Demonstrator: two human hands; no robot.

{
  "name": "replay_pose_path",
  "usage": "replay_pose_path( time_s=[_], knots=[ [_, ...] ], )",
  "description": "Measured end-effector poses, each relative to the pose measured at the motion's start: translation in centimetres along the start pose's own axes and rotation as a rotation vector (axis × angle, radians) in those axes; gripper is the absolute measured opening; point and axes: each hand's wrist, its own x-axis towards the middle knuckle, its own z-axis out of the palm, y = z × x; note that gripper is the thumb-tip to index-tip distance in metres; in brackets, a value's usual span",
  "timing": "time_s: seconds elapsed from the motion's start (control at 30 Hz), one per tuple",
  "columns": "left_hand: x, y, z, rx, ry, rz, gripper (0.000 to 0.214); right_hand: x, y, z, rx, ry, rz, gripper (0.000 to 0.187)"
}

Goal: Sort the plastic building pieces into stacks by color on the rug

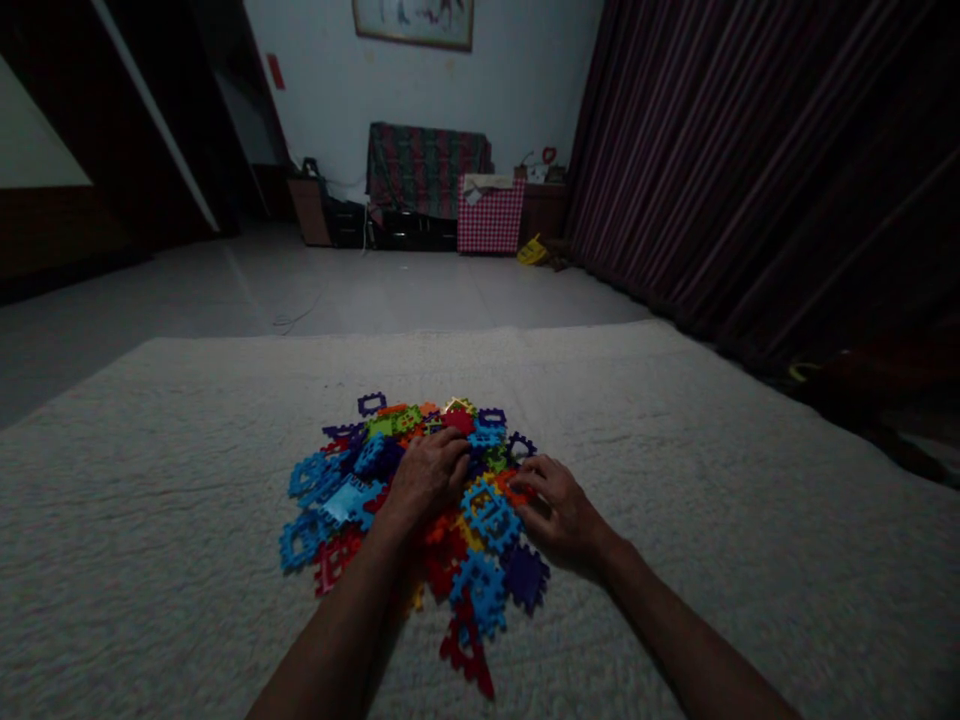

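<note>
A heap of colourful plastic interlocking tiles with notched edges lies on a pale quilted cover. My left hand (433, 468) rests over the middle of the heap, fingers curled down among the pieces. What its fingertips hold, if anything, is hidden. At the heap's right side is my right hand (559, 503), thumb and fingers apart, fingertips at an orange tile (512, 487). Close by it are a blue window-frame tile (490, 513) and a dark purple square tile (525, 576). Nearest to me lies a red triangular tile (466, 645). More blue tiles (304, 538) spread to the left.
The quilted cover (712, 520) surrounds the heap. Beyond its far edge is a tiled floor (360, 290). Against the back wall stand a cloth-draped unit (427, 170) and a red checked box (490, 220). Dark curtains (690, 150) hang at the right.
</note>
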Motion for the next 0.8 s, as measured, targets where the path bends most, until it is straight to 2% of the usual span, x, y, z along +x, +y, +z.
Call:
replay_pose_path(
  time_s=[0.1,0.2,0.27,0.33,0.4,0.43,0.53,0.6,0.73,0.8],
  knots=[
    [0.1,0.1,-0.1,0.006,-0.005,-0.006,0.026,0.1,0.0,-0.1,0.024,-0.014,-0.037,0.017],
    [0.1,0.0,0.1,0.011,0.000,0.006,0.026,0.3,0.2,0.0,0.171,0.045,0.031,0.021],
    [0.2,-0.2,0.4,0.016,-0.001,0.015,0.026,0.6,1.0,0.1,0.295,0.172,0.151,0.030],
    [0.2,-0.4,0.6,0.025,0.001,0.015,0.027,0.9,2.5,0.3,0.368,0.350,0.288,0.036],
    [0.1,-0.4,0.7,0.035,0.008,0.010,0.027,1.0,4.7,0.0,0.302,0.506,0.404,0.042],
    [0.1,-0.4,0.7,0.040,0.014,0.008,0.028,1.0,5.8,-0.3,0.212,0.543,0.438,0.044],
    [0.0,-0.5,0.7,0.054,0.022,0.013,0.028,0.7,8.5,-1.5,-0.031,0.534,0.456,0.043],
    [0.0,-0.6,0.6,0.054,0.023,0.022,0.029,0.5,9.3,-2.1,-0.118,0.531,0.439,0.044],
    [0.0,-0.8,0.7,0.038,0.023,0.032,0.030,0.3,8.6,-2.0,-0.176,0.476,0.417,0.048],
    [0.0,-0.8,0.7,0.045,0.015,0.028,0.030,0.3,7.9,-1.6,-0.273,0.434,0.422,0.052]
  ],
)
